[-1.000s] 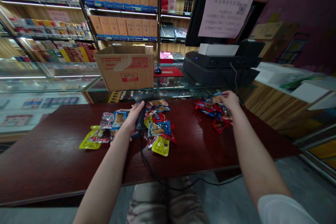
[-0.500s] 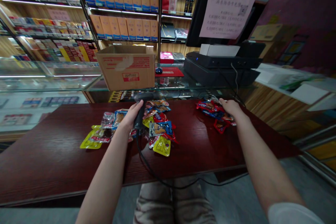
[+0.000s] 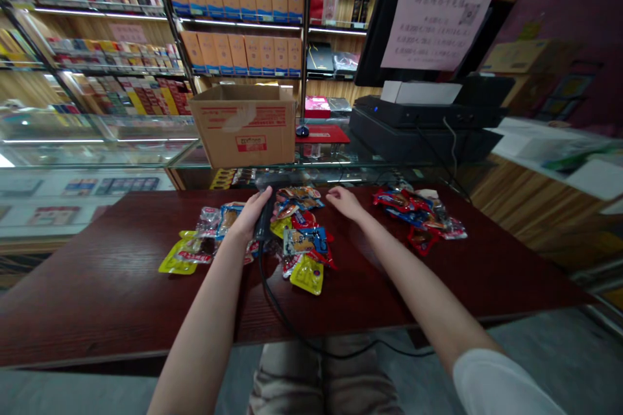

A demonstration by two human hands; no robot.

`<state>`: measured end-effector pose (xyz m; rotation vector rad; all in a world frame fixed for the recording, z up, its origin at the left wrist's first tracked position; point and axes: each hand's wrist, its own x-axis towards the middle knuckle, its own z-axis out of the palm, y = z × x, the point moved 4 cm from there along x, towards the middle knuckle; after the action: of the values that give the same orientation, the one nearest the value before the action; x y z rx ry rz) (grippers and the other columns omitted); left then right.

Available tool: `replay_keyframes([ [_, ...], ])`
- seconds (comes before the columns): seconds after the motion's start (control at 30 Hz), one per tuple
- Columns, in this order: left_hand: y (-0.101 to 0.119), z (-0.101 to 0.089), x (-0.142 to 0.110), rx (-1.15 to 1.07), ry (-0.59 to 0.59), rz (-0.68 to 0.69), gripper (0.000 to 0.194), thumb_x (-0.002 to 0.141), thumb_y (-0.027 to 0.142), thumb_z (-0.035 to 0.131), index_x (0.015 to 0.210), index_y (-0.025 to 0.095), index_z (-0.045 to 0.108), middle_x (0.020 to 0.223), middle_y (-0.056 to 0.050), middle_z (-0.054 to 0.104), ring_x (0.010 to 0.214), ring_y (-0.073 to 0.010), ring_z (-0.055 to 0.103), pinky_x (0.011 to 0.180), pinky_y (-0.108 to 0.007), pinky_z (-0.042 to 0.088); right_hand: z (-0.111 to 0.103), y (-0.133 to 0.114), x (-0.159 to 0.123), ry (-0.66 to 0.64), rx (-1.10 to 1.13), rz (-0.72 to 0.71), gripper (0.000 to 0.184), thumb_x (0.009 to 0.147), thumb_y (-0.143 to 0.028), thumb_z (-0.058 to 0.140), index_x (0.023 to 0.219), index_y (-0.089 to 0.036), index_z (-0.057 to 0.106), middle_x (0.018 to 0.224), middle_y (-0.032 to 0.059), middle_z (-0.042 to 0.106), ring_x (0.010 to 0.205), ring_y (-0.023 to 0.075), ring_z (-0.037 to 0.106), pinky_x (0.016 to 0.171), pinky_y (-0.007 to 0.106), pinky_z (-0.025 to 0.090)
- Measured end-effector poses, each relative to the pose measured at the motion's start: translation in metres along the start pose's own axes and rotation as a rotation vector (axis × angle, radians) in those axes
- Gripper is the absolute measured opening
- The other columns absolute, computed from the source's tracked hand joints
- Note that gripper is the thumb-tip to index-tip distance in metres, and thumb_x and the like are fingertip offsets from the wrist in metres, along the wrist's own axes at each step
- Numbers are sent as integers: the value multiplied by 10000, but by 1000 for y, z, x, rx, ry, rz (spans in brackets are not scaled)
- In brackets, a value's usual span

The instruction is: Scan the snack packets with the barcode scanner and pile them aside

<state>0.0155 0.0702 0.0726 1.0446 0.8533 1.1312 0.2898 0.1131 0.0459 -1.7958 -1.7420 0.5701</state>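
My left hand (image 3: pixel 252 215) is wrapped round a black handheld barcode scanner (image 3: pixel 263 224), whose cable runs down over the table's front edge. Just right of the scanner lies a middle pile of small snack packets (image 3: pixel 302 240), in blue, red, yellow and clear wrappers. My right hand (image 3: pixel 344 201) is over the table, a little to the right of that pile's far end. Its fingers are curled in, and nothing shows in them. A second heap of mostly red and blue packets (image 3: pixel 411 214) lies farther right. More packets (image 3: pixel 195 248), partly hidden by my left forearm, lie on the left.
Beyond the dark red wooden table (image 3: pixel 107 285) is a glass counter with an open cardboard box (image 3: pixel 250 133). A black cash register (image 3: pixel 418 126) and a monitor with a paper notice (image 3: pixel 435 26) stand at the back right. Stocked shelves line the wall.
My right hand has left the right-hand heap and moved left towards the middle pile. A clear and a pale packet now show on that heap. My left hand still holds the barcode scanner.
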Motion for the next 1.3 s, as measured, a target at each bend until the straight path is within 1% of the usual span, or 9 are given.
replay_keyframes([
  [0.1,-4,-4,5,-18,16,2,576,745,579,741,1028,85,654,589,-7,588,470,-97,495,410,-197,380,32,-13,21,-25,-21,141,541,893,-545,568,1248,-141,622,1261,182,663,1181,306,616,978,408,447],
  [0.27,-8,-4,7,-11,-26,-59,532,791,571,706,948,64,670,569,-23,581,465,-98,493,410,-206,394,50,-25,43,-66,-161,282,747,734,-763,609,1158,-152,677,1426,248,512,1351,447,426,1063,567,306],
  [0.4,-4,-2,4,-48,3,-18,458,797,501,728,982,87,660,719,-59,658,516,-97,523,417,-202,412,53,-19,45,-16,-56,303,671,593,-584,814,1095,-185,614,1358,214,560,1299,422,468,1030,564,320],
  [0.5,-3,1,2,-30,1,-36,464,810,506,713,992,82,657,649,-36,623,494,-98,509,411,-200,402,52,-11,38,112,298,237,475,580,-387,813,934,-226,540,1084,73,678,1085,317,597,958,512,397],
  [0.57,-2,2,0,-10,0,-44,484,806,511,718,1036,91,649,593,-9,587,483,-102,507,415,-200,397,49,-8,31,156,575,174,366,596,-322,757,822,-227,485,882,12,663,916,248,626,881,442,454],
  [0.63,0,4,-3,3,-1,-46,503,794,515,730,1072,106,637,582,5,577,481,-104,512,420,-199,394,43,-6,23,174,725,124,301,617,-300,701,771,-229,453,797,-11,630,830,204,620,823,374,481],
  [0.77,3,10,-8,40,2,-68,508,777,552,726,1008,108,642,557,10,564,442,-95,489,408,-202,372,15,-1,1,197,895,67,245,643,-284,659,804,-233,482,862,-25,644,830,159,618,804,329,502],
  [1.03,5,31,-18,37,-64,-23,586,649,608,799,935,129,619,661,-4,609,495,-83,503,416,-193,376,-55,27,-50,284,1316,-60,343,680,-306,741,868,-265,457,888,-70,656,820,148,655,805,458,599],
  [1.3,0,44,-24,129,-222,-59,643,758,613,717,1147,111,620,585,9,564,481,-107,504,448,-220,385,-64,34,-55,291,1516,0,268,704,-213,676,898,-268,500,819,-54,633,739,129,628,689,285,565],
])
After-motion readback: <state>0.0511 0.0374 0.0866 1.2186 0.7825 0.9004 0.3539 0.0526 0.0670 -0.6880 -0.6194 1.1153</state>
